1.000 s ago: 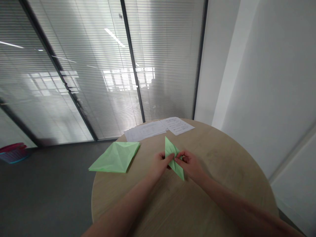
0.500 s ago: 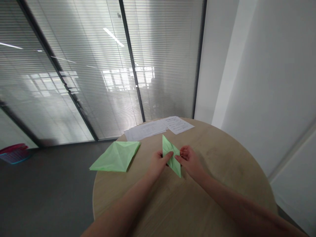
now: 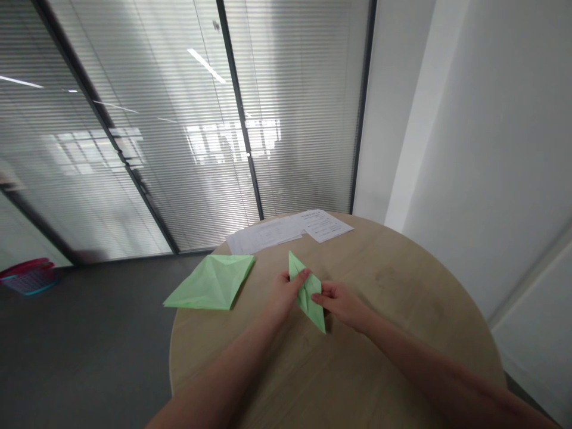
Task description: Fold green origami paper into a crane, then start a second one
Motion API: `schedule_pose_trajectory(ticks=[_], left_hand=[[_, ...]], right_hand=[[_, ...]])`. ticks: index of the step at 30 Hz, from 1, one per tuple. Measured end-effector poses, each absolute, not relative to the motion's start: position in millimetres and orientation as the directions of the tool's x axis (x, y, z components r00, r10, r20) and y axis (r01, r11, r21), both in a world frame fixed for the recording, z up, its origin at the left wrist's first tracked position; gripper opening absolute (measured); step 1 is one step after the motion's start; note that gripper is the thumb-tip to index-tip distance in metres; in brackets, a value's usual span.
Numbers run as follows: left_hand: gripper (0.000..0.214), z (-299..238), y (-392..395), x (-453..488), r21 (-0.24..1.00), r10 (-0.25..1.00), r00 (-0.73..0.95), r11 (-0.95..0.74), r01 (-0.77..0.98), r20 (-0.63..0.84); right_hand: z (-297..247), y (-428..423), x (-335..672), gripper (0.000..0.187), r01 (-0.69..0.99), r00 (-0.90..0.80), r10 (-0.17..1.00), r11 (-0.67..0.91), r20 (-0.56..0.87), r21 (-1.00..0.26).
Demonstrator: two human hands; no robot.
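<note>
Between my hands is a light green folded paper (image 3: pixel 305 292), a slanted diamond shape with creases down its middle, held above the table. My left hand (image 3: pixel 286 291) grips its left side, thumb pressed on the upper face and fingers hidden beneath. On the right edge my right hand (image 3: pixel 338 301) pinches the paper, thumb on top and fingers curled behind. A larger creased sheet of green paper (image 3: pixel 214 283) lies at the table's left edge, one corner sticking out past it.
White printed sheets (image 3: pixel 286 229) lie at the far side of the round wooden table (image 3: pixel 429 333). Behind it stands a glass partition with blinds (image 3: pixel 304 119). A white wall (image 3: pixel 504 149) rises at the right. A pink and blue basket (image 3: pixel 31 277) sits on the floor at far left.
The folded paper has shifted slightly down and left with my hands. My right hand has moved lower along its right edge, and its fingers have drawn closer around it.
</note>
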State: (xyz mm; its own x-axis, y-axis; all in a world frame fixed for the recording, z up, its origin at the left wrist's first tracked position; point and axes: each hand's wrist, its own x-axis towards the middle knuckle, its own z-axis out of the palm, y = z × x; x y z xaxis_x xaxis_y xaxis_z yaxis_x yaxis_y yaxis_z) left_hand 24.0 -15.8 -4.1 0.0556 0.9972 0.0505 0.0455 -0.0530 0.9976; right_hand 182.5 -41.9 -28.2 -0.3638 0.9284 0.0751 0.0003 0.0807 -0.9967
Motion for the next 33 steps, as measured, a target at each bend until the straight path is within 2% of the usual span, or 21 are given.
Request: schedule_pose_trajectory(ticks=[6,12,33], left_hand=[[0.041,-3.2,-17.8,24.5,0.994,0.993,0.072,-0.097,0.044,0.093],[0.04,-15.0,-14.2,24.7,0.984,0.983,0.12,-0.153,0.09,0.142],[0.044,-20.7,-11.1,21.6,0.961,0.957,0.222,-0.226,0.159,0.189]], right_hand=[[-35.5,-41.9,178.4,0.039,-0.031,-0.41,0.91,0.041,0.051,-0.999],[-42.6,-40.0,177.3,0.031,0.025,-0.405,0.906,0.148,0.126,-0.989],[-50.0,-35.6,178.8,0.026,0.099,-0.331,0.941,0.102,0.064,-0.99]])
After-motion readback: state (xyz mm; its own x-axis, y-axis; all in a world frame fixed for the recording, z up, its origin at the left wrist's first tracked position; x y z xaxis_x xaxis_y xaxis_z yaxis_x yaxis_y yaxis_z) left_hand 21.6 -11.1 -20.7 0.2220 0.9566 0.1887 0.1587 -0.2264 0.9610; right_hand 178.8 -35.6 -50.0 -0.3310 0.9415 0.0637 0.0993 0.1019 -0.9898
